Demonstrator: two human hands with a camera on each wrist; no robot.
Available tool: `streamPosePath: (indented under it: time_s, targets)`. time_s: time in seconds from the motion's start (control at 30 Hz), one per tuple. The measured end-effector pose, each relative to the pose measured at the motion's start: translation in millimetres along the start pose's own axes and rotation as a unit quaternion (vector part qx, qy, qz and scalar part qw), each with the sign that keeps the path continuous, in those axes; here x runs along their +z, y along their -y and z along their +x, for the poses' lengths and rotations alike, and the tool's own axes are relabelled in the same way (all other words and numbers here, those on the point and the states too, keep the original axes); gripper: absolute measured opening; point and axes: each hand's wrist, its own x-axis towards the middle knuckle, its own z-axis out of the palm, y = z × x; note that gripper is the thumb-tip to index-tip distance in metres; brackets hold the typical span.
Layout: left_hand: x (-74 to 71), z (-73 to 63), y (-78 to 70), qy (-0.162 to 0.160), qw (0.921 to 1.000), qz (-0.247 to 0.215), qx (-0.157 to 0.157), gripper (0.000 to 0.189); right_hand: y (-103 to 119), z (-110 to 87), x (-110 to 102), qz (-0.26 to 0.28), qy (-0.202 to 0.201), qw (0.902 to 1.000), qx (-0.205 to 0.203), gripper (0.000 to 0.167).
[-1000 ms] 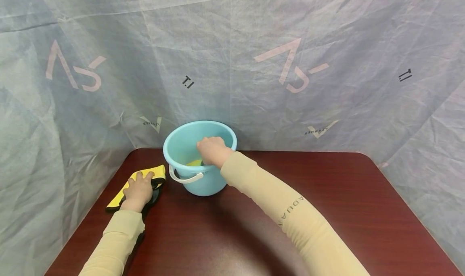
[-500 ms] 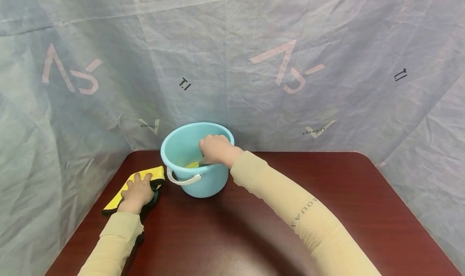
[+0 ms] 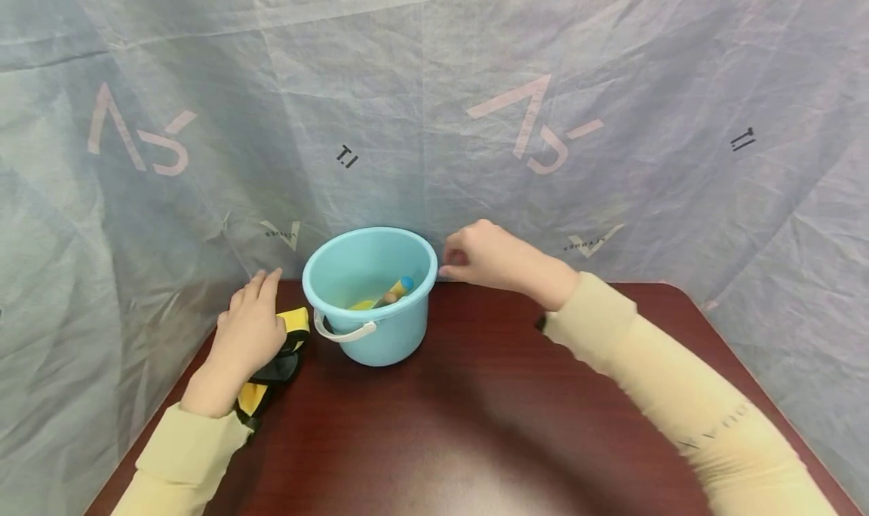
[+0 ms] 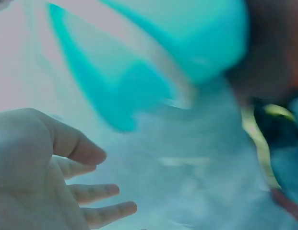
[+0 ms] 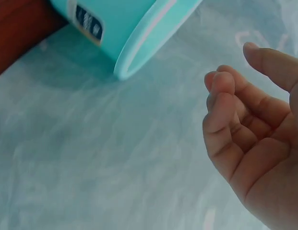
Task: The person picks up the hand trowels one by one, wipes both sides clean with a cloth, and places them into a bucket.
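My left hand (image 3: 247,331) hovers at the table's left side with its fingers straight and holding nothing. Under and beside it lies a yellow cloth with black edging (image 3: 295,320), partly covered by the hand, and a black item (image 3: 280,368) whose kind I cannot tell. A light blue bucket (image 3: 387,344) stands upright at the back. Inside it are a yellow and blue handle end (image 3: 405,284), a brownish rounded end (image 3: 390,298) and something yellow (image 3: 362,305). Right of the bucket my right hand (image 3: 492,258) is raised, fingers loosely bent, thumb apart, holding nothing.
The bucket's white handle (image 3: 346,333) hangs down on its near left side. A dark red table (image 3: 516,425) carries everything. Grey printed fabric (image 3: 434,124) hangs close behind it and along both sides. A label (image 5: 89,21) shows on the bucket in the right wrist view.
My right hand has come out of the bucket and moved right, uncovering the handle ends inside. My left hand has lifted off the yellow cloth, its fingers straightened.
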Motion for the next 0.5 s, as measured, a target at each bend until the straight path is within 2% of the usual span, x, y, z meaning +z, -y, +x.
streamPosePath:
  time_s: [0.13,0.27,0.37,0.5]
  targets:
    - [-19.7,-8.5,-35.0,-0.053,0.9975,-0.011,0.045,0.063,-12.3,-34.6,-14.6,-0.015,-0.045,0.9988,0.009,0.01]
    - [-26.9,-19.3,-68.5,-0.097,0.9912,-0.017,0.089,0.06,-18.2,-65.9,-24.9,-0.008,-0.066,0.9951,0.073,0.012]
    - [-26.8,-25.9,-90.1,-0.116,0.987,-0.019,0.109,0.06,-20.7,-85.7,-28.4,-0.003,-0.081,0.9889,0.125,0.017]
    - [-17.1,-31.8,-115.4,-0.128,0.9825,-0.026,0.132,0.063,-22.5,-109.5,-23.6,-0.014,-0.113,0.98,0.164,0.027]
